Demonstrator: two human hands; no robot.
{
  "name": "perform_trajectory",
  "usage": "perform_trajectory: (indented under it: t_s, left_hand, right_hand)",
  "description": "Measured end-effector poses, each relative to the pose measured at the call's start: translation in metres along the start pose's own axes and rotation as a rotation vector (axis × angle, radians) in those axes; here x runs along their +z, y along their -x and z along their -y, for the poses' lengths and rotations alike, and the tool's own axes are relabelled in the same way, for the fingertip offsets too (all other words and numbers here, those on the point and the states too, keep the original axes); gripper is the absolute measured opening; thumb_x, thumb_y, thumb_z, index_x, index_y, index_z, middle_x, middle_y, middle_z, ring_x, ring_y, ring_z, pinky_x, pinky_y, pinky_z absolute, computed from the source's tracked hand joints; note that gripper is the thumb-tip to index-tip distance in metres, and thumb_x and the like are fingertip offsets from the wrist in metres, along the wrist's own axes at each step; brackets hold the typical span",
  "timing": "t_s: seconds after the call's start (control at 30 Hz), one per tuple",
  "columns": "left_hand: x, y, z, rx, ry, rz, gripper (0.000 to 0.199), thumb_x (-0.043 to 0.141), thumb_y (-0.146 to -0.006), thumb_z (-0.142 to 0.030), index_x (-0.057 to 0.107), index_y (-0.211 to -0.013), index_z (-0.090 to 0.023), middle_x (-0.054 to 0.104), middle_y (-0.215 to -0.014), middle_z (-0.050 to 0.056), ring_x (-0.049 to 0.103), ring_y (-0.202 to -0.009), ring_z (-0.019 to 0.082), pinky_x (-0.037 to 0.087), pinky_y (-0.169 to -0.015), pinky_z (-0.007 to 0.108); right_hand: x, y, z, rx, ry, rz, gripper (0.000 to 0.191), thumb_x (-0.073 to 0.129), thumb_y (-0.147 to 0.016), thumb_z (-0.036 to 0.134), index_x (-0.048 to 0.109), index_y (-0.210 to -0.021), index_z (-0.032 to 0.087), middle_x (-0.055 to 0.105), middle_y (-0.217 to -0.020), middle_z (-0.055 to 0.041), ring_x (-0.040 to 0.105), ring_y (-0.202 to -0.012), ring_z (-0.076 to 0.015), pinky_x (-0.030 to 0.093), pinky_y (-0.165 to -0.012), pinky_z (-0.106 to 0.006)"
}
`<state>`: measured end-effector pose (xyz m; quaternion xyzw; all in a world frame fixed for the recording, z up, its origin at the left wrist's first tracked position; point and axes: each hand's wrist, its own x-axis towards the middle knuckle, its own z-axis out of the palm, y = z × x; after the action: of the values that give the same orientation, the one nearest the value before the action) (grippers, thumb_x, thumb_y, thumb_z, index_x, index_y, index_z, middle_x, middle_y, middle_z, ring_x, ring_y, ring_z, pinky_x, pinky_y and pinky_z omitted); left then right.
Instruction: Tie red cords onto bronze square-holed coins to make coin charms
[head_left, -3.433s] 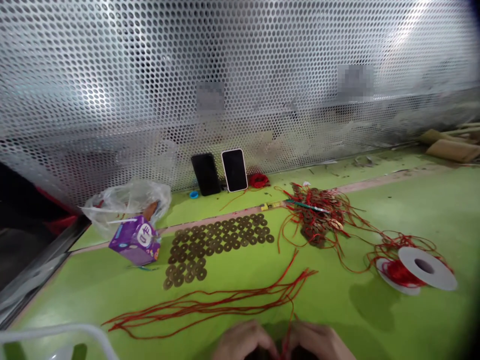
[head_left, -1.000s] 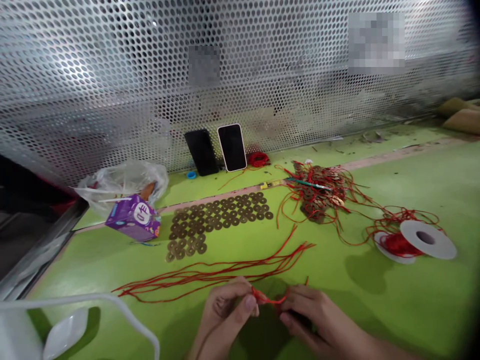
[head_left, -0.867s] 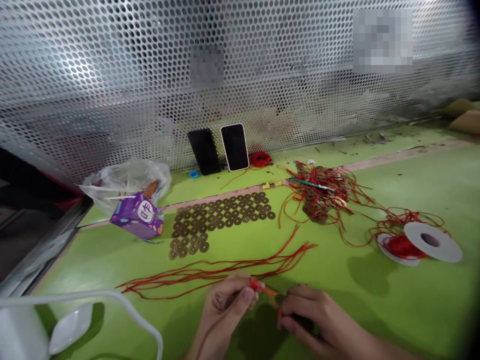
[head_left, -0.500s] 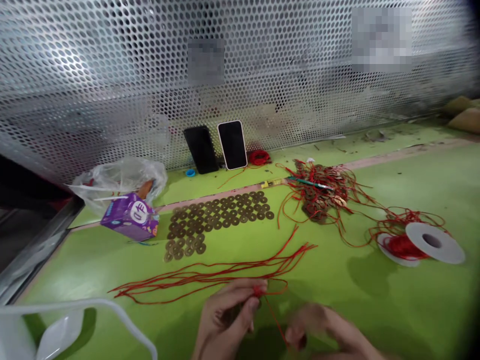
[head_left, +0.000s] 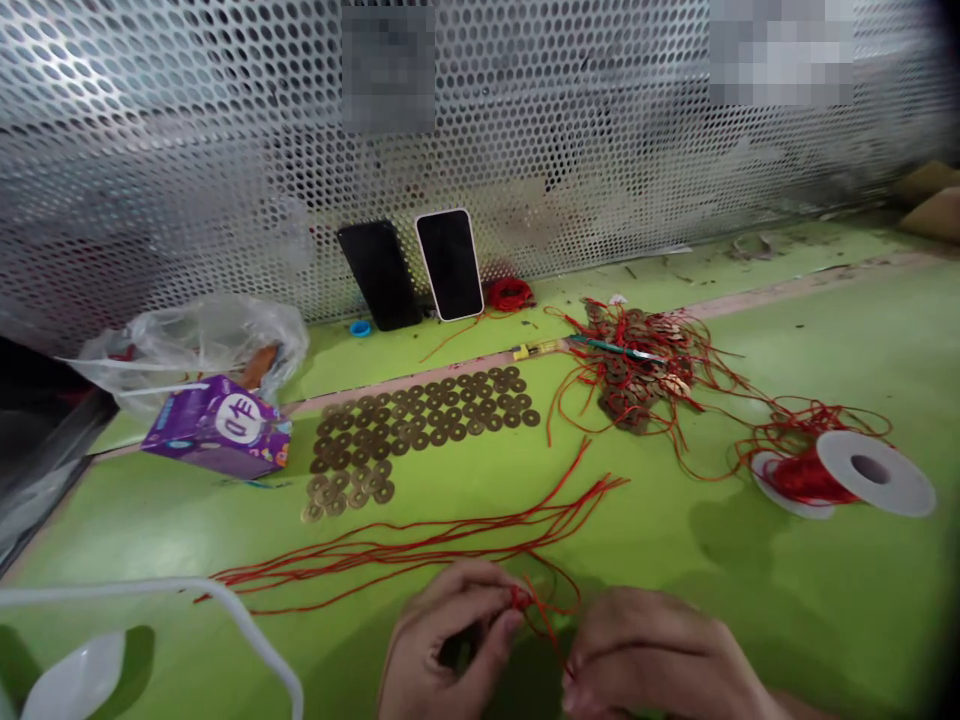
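At the bottom centre, my left hand (head_left: pixel 457 635) pinches a small red knotted cord (head_left: pixel 519 598) between thumb and forefinger. My right hand (head_left: pixel 660 650), to its right, has its fingers closed on a strand of the same red cord, which runs between the two hands. A loop of the cord curves out above them. Just beyond my hands, several cut red cords (head_left: pixel 405 548) lie stretched across the green table (head_left: pixel 675 530). Farther back, flat round coins (head_left: pixel 420 420) with holes lie in rows.
A pile of coins with red cords (head_left: pixel 637 360), topped by a green tool, and a white spool (head_left: pixel 874 472) are on the right. Two phones (head_left: pixel 450 265) lean on the mesh. At left are a purple box (head_left: pixel 217 430), plastic bag (head_left: pixel 202 335) and white cable (head_left: pixel 247 625).
My right hand has risen and turned, its fingers now nearer the knotted cord. The strand between my hands has shifted. The whole view has moved slightly.
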<state>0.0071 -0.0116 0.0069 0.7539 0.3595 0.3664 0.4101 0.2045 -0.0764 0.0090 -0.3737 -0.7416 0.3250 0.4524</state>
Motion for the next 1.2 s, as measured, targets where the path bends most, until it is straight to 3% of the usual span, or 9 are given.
perform_trajectory:
  t_s: [0.13, 0.37, 0.53, 0.7, 0.8, 0.97, 1.1, 1.2]
  left_hand:
    - [0.002, 0.001, 0.001, -0.032, -0.006, 0.017, 0.013, 0.065, -0.074, -0.01, 0.073, -0.077, -0.02, 0.072, -0.075, 0.002, 0.068, -0.063, 0.012, 0.054, -0.056, 0.013]
    - [-0.003, 0.005, 0.0, -0.079, 0.035, -0.051, 0.021, 0.063, -0.077, -0.009, 0.073, -0.086, -0.025, 0.072, -0.084, 0.001, 0.069, -0.077, 0.012, 0.055, -0.067, 0.015]
    - [-0.004, 0.006, 0.001, -0.064, 0.003, -0.018, 0.023, 0.063, -0.077, -0.008, 0.073, -0.09, -0.024, 0.071, -0.088, 0.002, 0.069, -0.079, 0.014, 0.056, -0.068, 0.017]
    - [-0.006, 0.002, 0.001, 0.071, -0.057, 0.059, 0.023, 0.063, -0.075, -0.004, 0.071, -0.088, -0.021, 0.072, -0.087, 0.005, 0.07, -0.075, 0.014, 0.056, -0.064, 0.016]
    - [-0.005, 0.0, -0.001, 0.171, -0.122, 0.083, 0.022, 0.063, -0.076, -0.006, 0.071, -0.09, -0.02, 0.072, -0.086, 0.006, 0.07, -0.071, 0.013, 0.056, -0.062, 0.015]
    - [-0.005, 0.003, 0.0, 0.316, -0.259, 0.135, 0.017, 0.064, -0.077, -0.011, 0.07, -0.089, -0.021, 0.073, -0.08, 0.005, 0.07, -0.067, 0.013, 0.054, -0.061, 0.016]
    - [-0.004, 0.006, 0.004, 0.345, -0.32, 0.206, 0.02, 0.066, -0.078, -0.016, 0.069, -0.096, -0.022, 0.074, -0.08, 0.005, 0.069, -0.066, 0.014, 0.053, -0.058, 0.017]
    - [-0.003, 0.004, 0.005, 0.407, -0.346, 0.201, 0.012, 0.064, -0.081, -0.023, 0.07, -0.091, -0.021, 0.075, -0.075, 0.003, 0.069, -0.061, 0.013, 0.052, -0.054, 0.017]
  right_hand:
    - [-0.002, -0.004, 0.002, 0.048, 0.055, 0.068, 0.012, 0.06, -0.088, 0.019, 0.064, -0.1, 0.021, 0.072, -0.082, -0.0028, 0.067, -0.075, -0.0106, 0.052, -0.07, -0.017]
    - [-0.009, -0.014, 0.008, 0.077, 0.137, 0.287, 0.013, 0.06, -0.088, 0.025, 0.065, -0.099, 0.02, 0.073, -0.086, -0.0014, 0.067, -0.074, -0.012, 0.051, -0.07, -0.019]
    - [0.001, -0.004, -0.003, 0.082, 0.076, 0.173, 0.01, 0.059, -0.088, 0.023, 0.064, -0.097, 0.021, 0.072, -0.082, -0.0033, 0.067, -0.073, -0.0128, 0.051, -0.068, -0.019]
    - [0.005, 0.0, -0.003, 0.111, 0.028, 0.088, 0.013, 0.058, -0.086, 0.014, 0.064, -0.093, 0.022, 0.072, -0.078, -0.002, 0.067, -0.07, -0.0109, 0.052, -0.065, -0.017]
    - [0.007, -0.002, 0.002, 0.265, -0.007, 0.023, 0.014, 0.062, -0.081, 0.013, 0.062, -0.092, 0.022, 0.072, -0.074, -0.0002, 0.066, -0.062, -0.0091, 0.052, -0.06, -0.014]
    - [0.011, -0.005, 0.004, 0.508, -0.13, -0.011, 0.044, 0.064, -0.075, 0.013, 0.055, -0.118, 0.021, 0.072, -0.07, 0.002, 0.067, -0.06, -0.0107, 0.055, -0.06, -0.015]
    - [0.01, -0.005, 0.001, 0.471, -0.092, 0.083, 0.027, 0.067, -0.074, 0.013, 0.068, -0.099, 0.023, 0.074, -0.078, 0.0007, 0.069, -0.065, -0.0114, 0.054, -0.064, -0.014]
    - [0.008, -0.001, -0.003, 0.441, -0.055, 0.108, 0.017, 0.067, -0.077, 0.015, 0.068, -0.092, 0.022, 0.073, -0.078, 0.0009, 0.068, -0.066, -0.01, 0.052, -0.064, -0.012]
